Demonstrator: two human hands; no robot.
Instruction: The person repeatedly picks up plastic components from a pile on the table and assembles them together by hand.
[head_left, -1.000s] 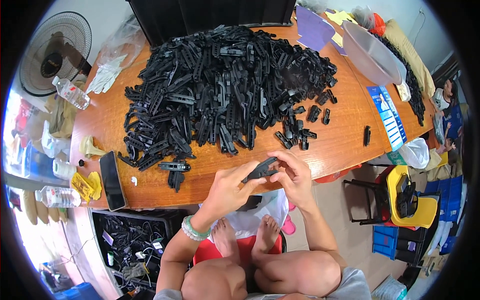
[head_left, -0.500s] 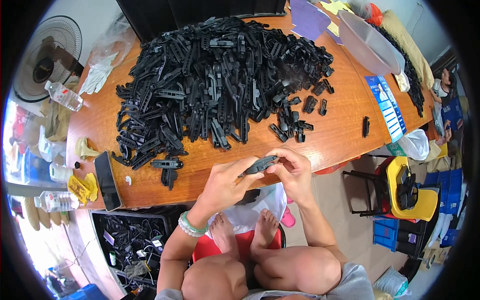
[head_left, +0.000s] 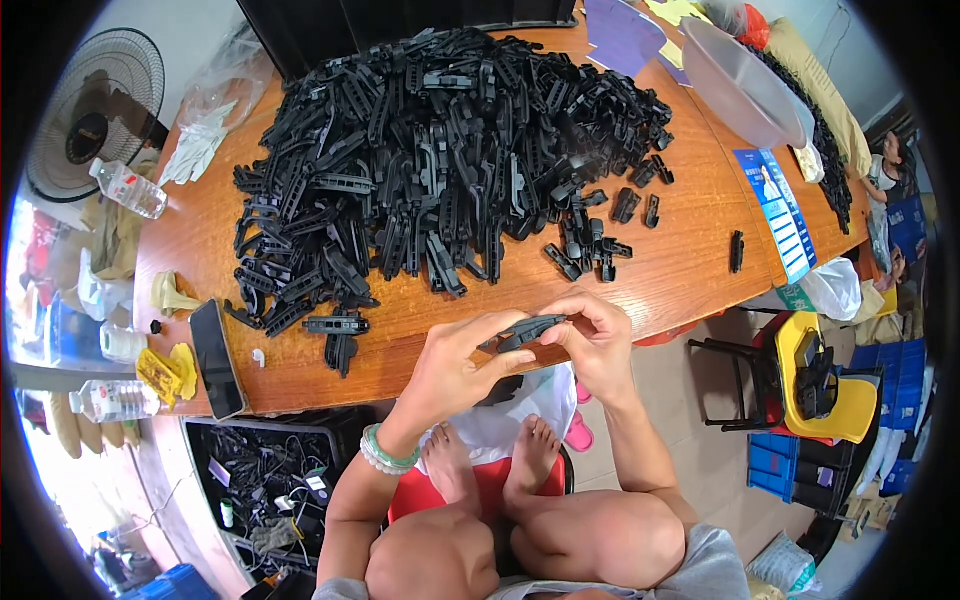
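Observation:
Between my two hands, just over the table's front edge, is a long black plastic part (head_left: 526,333). My left hand (head_left: 462,362) grips its left end between thumb and fingers. The thumb and fingertips of my right hand (head_left: 592,348) pinch the right end. Beyond them on the wooden table (head_left: 680,270) lies a big heap of similar black plastic parts (head_left: 420,160). Smaller black clip-like pieces (head_left: 590,248) are scattered at the heap's right side. A few long parts (head_left: 340,335) lie apart near the front left edge.
A phone (head_left: 215,360), a yellow sponge (head_left: 165,375) and plastic bottles (head_left: 128,190) stand or lie at the left. A translucent basin (head_left: 740,85) and a blue leaflet (head_left: 775,215) are at the right. Below the table is a black crate (head_left: 270,480); a yellow chair (head_left: 850,410) stands right.
My hands and the black plastic part have shifted slightly to the right. Both hands keep hold of it; the heap looks the same.

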